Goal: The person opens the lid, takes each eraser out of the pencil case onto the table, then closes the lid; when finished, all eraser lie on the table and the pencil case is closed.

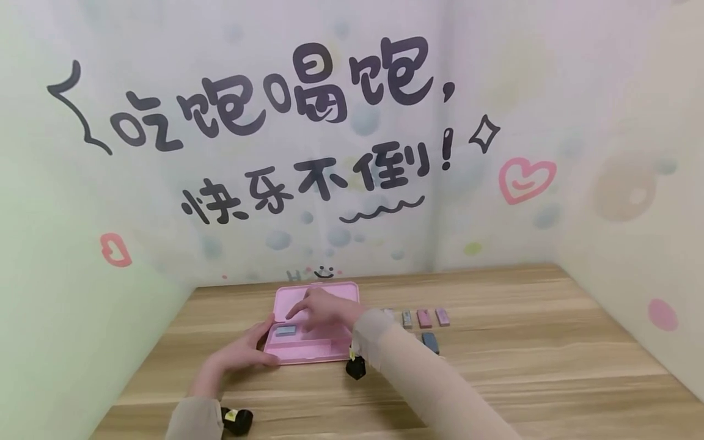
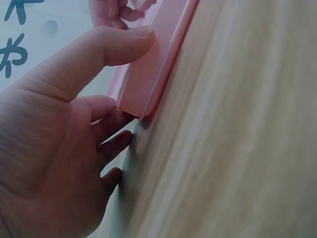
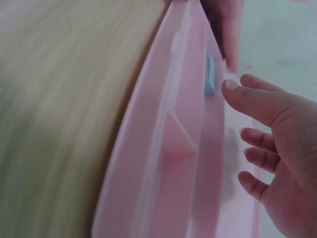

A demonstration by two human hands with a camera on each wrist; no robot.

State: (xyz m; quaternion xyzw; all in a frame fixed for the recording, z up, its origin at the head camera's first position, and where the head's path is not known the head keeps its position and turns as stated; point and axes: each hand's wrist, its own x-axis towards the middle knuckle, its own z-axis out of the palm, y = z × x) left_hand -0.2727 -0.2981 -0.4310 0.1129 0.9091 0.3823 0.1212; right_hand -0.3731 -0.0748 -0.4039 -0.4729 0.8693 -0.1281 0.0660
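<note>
A pink pencil case [image 1: 299,354] lies on the table with its lid [image 1: 285,298] raised at the back. Inside its rear compartment, toward the left end, sits a small light-blue block [image 3: 210,77] that looks like an eraser. My left hand [image 1: 242,353] holds the case by its left end, the thumb [image 2: 131,44] on the front wall and the fingers about the side. Above the rear compartment hovers my right hand [image 1: 324,307], its fingers loosely bent and apart from the block. Nothing shows between those fingers in the right wrist view.
Right of the case stand several small blocks, among them a grey one [image 1: 407,319], a dark pink one [image 1: 424,318] and a lilac one [image 1: 442,316]. A dark blue block [image 1: 431,343] lies nearer, partly behind the right sleeve [image 1: 418,366]. A printed wall rises behind the table.
</note>
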